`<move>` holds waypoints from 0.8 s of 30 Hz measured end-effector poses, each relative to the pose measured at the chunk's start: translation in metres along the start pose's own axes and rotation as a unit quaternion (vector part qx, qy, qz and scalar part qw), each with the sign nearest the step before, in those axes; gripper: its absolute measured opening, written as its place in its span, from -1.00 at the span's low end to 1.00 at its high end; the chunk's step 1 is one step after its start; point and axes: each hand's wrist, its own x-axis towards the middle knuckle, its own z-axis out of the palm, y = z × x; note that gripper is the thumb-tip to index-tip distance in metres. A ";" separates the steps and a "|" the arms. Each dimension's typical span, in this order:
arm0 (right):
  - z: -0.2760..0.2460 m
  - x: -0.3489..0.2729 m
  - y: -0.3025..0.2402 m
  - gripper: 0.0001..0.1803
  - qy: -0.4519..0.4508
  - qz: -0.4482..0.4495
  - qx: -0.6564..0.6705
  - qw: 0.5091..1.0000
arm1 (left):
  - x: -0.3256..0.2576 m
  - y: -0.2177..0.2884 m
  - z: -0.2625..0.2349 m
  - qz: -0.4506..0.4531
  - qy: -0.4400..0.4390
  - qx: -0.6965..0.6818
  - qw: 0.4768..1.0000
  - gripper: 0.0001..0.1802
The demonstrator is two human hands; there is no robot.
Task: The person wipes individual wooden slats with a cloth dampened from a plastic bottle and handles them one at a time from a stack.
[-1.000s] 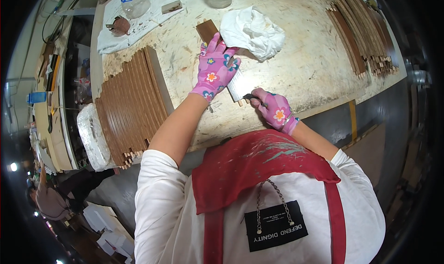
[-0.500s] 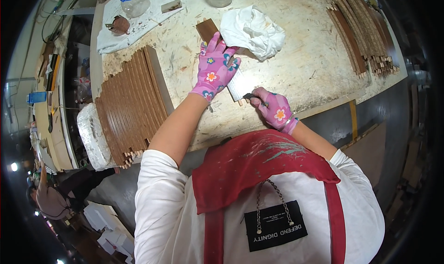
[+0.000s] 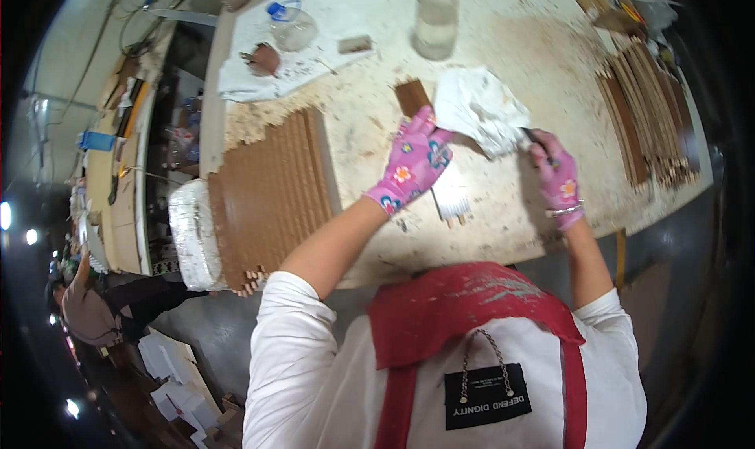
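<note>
One pink-gloved hand, the left hand [image 3: 410, 167], rests across the brown wooden strip [image 3: 410, 97], fingers stretched forward and only slightly apart, and that strip lies on the pale worktable [image 3: 358, 130], its near end bright with glare, pegs poking out! Over to the right hand [image 3: 560, 178]: fingers curled around a dark tool [image 3: 529, 136], right at the edge of the crumpled white cloth [image 3: 476, 107]; touching or not, I can't tell. Brown slats [image 3: 271, 197] sit stacked on the left, a clear bottle [image 3: 436, 28] beyond the cloth.
</note>
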 end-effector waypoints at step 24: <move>0.112 -0.004 -0.022 -0.52 -0.276 0.277 0.485 0.782 | -0.026 0.009 -0.056 -0.406 -0.031 -0.594 0.694 -0.26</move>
